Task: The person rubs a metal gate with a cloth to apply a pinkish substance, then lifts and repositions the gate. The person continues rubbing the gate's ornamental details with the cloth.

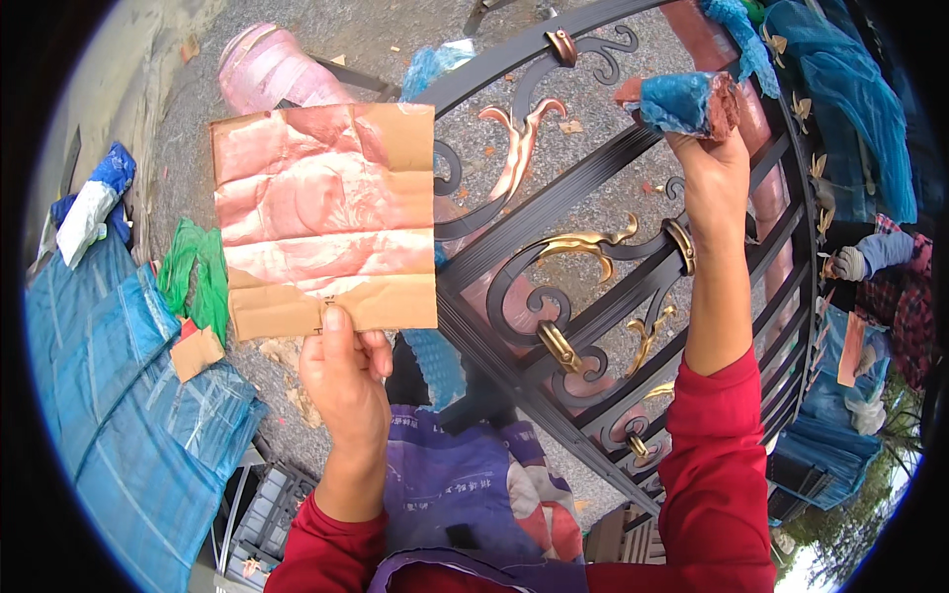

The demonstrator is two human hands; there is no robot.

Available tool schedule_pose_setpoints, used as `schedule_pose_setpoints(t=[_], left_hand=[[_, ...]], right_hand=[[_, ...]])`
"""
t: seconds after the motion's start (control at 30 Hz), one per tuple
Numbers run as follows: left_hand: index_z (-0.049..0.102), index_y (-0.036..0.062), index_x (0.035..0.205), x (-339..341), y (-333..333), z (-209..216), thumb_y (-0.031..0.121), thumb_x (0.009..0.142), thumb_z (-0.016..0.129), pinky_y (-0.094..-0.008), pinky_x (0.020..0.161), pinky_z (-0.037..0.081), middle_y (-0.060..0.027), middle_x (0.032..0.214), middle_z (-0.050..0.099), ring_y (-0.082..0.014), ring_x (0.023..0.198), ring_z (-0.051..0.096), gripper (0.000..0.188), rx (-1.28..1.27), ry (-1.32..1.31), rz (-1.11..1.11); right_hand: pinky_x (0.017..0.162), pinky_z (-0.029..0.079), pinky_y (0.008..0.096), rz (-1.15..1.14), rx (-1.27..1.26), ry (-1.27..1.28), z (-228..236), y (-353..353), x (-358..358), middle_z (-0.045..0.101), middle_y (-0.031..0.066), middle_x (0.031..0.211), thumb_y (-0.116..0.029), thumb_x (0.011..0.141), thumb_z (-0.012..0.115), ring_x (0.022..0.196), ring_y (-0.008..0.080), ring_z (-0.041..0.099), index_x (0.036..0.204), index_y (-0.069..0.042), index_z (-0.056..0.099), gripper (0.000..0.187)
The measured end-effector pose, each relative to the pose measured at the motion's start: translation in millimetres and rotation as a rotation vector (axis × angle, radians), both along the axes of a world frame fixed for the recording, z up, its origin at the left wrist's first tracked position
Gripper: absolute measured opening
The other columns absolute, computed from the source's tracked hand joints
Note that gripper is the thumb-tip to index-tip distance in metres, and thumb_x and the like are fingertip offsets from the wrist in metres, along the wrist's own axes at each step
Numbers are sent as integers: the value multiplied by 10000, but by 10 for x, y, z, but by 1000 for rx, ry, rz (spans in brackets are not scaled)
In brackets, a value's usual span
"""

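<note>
My left hand (343, 387) pinches the lower edge of a creased square of cardboard (326, 212), thumb on its front. Pinkish-copper paint is smeared over most of that face. Raised at the upper right, my right hand (714, 168) is closed round a pad wrapped in blue plastic (675, 105), its ends coated in reddish-copper paint. Whether it is a sponge or a cloth I cannot tell. Beneath both hands lies a black metal gate (563, 188) with bars and scrollwork. One leaf ornament (516, 163) has a copper colour, while another (583, 247) is gold.
Blue plastic sheeting (94, 366) and a green plastic bag (195, 272) lie at the left. A pink wrapped roll (282, 74) rests at the upper left. At the right edge, another person's gloved hand (850, 263) is near the gate. More blue wrapping (850, 109) hangs behind it.
</note>
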State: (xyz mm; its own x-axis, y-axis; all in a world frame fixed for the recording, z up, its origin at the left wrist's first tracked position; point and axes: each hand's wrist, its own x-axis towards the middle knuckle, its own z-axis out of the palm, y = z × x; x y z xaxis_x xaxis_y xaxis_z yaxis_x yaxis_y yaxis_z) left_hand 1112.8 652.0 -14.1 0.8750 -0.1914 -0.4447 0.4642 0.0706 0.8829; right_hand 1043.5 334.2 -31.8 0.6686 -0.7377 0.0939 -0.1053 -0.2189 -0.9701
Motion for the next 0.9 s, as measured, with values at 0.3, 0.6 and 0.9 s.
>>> schedule_pose_setpoints(t=[0.3, 0.6, 0.9], left_hand=[[613, -15, 693, -481, -411, 108, 305, 950, 489, -224, 459, 333, -10, 534, 504, -56, 497, 439, 429, 116, 38, -375], [645, -36, 721, -727, -520, 52, 228, 918, 539, -264, 497, 401, -50, 559, 571, -113, 505, 525, 346, 169, -151, -574], [644, -19, 688, -702, -382, 20, 232, 941, 503, -247, 454, 353, -17, 506, 512, -86, 466, 473, 384, 207, -317, -668]], right_hand=[[872, 435, 289, 59, 274, -77, 407, 597, -827, 615, 53, 1049, -6, 831, 616, 972, 147, 568, 1118, 6, 556, 294], [877, 439, 276, 18, 146, -19, 379, 1069, -945, 562, 99, 1152, 157, 702, 510, 1032, 164, 551, 1085, 41, 568, 404], [851, 431, 272, -59, 50, 203, 313, 1329, -1016, 578, 93, 1012, 169, 599, 452, 922, 196, 549, 1058, 27, 584, 498]])
